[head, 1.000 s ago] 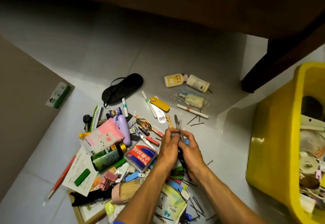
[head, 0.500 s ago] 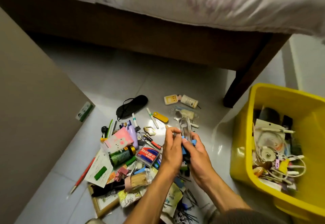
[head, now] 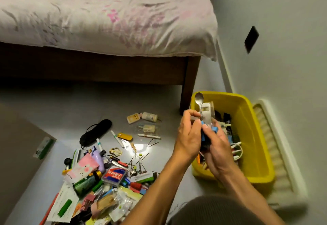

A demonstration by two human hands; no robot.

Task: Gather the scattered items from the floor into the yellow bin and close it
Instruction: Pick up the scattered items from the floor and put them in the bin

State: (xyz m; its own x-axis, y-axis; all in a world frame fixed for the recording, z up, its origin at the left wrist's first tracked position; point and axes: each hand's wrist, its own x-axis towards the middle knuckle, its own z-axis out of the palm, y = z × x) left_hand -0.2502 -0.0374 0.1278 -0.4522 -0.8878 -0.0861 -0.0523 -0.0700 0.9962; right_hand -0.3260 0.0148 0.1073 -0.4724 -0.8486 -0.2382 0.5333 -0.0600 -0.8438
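Note:
My left hand [head: 188, 133] and my right hand [head: 216, 142] together clasp a bundle of small items [head: 206, 118]: a metal spoon, a white bottle opener and blue clips. The bundle is raised over the left rim of the yellow bin [head: 254, 136], which stands open at the right with cables and other bits inside. The scattered pile [head: 99, 177] lies on the floor at lower left: a green bottle, a pink card, a red-and-blue box, hairpins, pens. A black eye mask [head: 96, 132] and small bottles [head: 141, 117] lie beyond it.
A bed with a flowered sheet [head: 106, 18] and dark wooden frame fills the top; its leg [head: 188, 87] stands just behind the bin. A white ribbed lid-like panel [head: 276, 154] lies right of the bin by the wall. A brown board [head: 19, 154] borders the left.
Both hands lifted the bundle off the pile and carried it right, to over the bin's left rim. The view tilted up, showing the bed and wall.

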